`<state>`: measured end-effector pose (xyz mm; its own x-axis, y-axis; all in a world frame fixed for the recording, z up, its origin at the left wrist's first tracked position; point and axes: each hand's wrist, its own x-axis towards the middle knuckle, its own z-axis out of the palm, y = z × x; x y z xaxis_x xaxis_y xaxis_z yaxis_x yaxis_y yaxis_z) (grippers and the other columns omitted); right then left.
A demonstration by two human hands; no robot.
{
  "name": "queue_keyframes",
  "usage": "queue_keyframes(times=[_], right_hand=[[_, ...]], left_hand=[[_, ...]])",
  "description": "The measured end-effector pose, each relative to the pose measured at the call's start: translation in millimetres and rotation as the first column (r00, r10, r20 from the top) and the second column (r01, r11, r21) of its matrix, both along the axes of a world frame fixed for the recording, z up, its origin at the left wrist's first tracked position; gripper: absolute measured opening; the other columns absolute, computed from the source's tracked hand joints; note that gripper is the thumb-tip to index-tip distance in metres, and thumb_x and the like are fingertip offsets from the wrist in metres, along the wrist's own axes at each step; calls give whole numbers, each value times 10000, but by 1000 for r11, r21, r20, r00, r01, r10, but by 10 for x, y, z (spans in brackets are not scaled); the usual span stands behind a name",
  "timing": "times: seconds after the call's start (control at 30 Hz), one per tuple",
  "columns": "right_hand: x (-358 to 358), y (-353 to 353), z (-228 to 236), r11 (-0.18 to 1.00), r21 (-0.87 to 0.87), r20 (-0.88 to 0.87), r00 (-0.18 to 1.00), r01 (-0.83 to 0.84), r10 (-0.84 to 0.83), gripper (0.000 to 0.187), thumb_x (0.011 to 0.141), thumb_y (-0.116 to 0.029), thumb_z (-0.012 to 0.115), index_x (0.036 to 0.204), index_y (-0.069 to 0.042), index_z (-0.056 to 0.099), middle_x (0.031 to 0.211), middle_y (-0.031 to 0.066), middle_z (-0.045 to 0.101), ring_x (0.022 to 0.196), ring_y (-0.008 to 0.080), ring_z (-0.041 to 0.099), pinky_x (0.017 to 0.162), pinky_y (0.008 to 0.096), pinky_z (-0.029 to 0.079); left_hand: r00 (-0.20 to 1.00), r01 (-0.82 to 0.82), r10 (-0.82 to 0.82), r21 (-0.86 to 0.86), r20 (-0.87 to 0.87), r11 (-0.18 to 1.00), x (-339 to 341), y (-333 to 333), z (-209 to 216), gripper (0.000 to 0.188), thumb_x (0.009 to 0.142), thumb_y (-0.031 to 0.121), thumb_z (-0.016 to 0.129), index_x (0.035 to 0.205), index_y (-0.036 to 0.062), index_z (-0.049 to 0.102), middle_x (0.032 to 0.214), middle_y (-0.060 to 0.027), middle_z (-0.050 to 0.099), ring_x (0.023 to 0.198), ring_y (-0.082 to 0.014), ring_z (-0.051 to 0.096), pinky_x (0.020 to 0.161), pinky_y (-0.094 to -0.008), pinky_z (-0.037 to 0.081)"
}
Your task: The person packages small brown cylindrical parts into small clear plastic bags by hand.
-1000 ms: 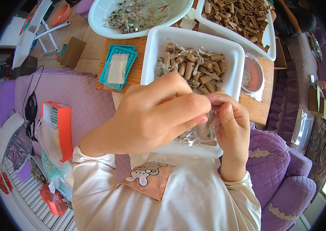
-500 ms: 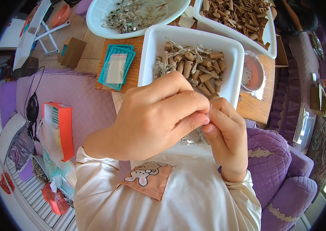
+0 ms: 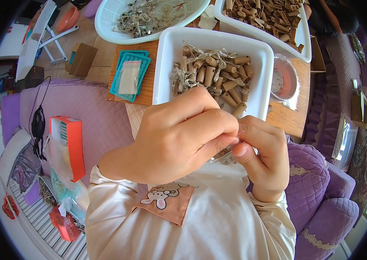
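Note:
Both of my hands meet above the near side of a white plastic tub. My left hand is closed in a pinch, its thumb and forefinger tips touching the fingers of my right hand. The right thumb and forefinger are pinched too. Something very thin and clear may lie between them, but it is too small to make out. In the tub beyond lie short brown tubes mixed with clear crinkled loops or strands. My hands hide the tub's near part.
A pale green basket of small clear and metallic pieces stands far left, a white tray of brown pieces far right. Teal trays under clear bags lie left, a round clear container right. A purple sofa flanks the table.
My right hand has shifted a little to the right and its thumb has moved slightly away from the left fingertips. The left hand has stayed nearly in place, still pinched.

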<state>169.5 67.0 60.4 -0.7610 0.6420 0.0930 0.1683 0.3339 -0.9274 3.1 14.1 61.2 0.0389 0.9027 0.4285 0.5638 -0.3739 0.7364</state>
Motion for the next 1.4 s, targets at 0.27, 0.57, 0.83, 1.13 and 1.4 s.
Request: queue_keyframes(times=[0.27,0.57,0.83,1.13,1.4], right_hand=[[-36,-39,-54,985,-163,-80,995,52,-66,180,776,-98,600,899,32,588,687,111,532,583,232,512,524,281,400],[-42,-19,-59,985,-173,-78,997,4,-18,186,796,-91,578,932,35,592,693,107,543,585,206,515,527,286,406],[-44,-25,-54,979,-205,-87,996,-14,-3,207,803,-94,578,967,32,585,772,119,589,653,203,562,588,272,448],[-24,-95,-139,867,-499,-236,959,19,-157,204,800,-122,617,811,2,457,713,46,532,688,88,539,631,227,449],[0,1,-109,625,-764,-247,968,-161,-53,187,849,-142,554,780,8,468,742,47,547,693,97,566,608,229,467]], left_hand=[[997,-53,56,-52,56,997,10,40,22,198,587,68,753,747,63,637,703,-24,516,585,-123,483,485,-229,388],[1000,-5,7,139,-16,990,-40,-13,-46,237,550,22,758,749,79,642,682,-14,473,560,-116,455,459,-224,360],[996,-9,28,232,-79,973,-29,-37,-71,215,567,-3,733,746,65,634,692,-20,474,528,-130,462,432,-233,364],[993,16,5,185,-115,983,-29,-39,-74,248,491,31,748,705,78,631,649,-3,461,513,-131,465,431,-246,361],[985,79,-44,209,-167,975,-55,-62,-98,258,474,22,738,703,74,631,609,6,446,465,-125,455,405,-247,342]])
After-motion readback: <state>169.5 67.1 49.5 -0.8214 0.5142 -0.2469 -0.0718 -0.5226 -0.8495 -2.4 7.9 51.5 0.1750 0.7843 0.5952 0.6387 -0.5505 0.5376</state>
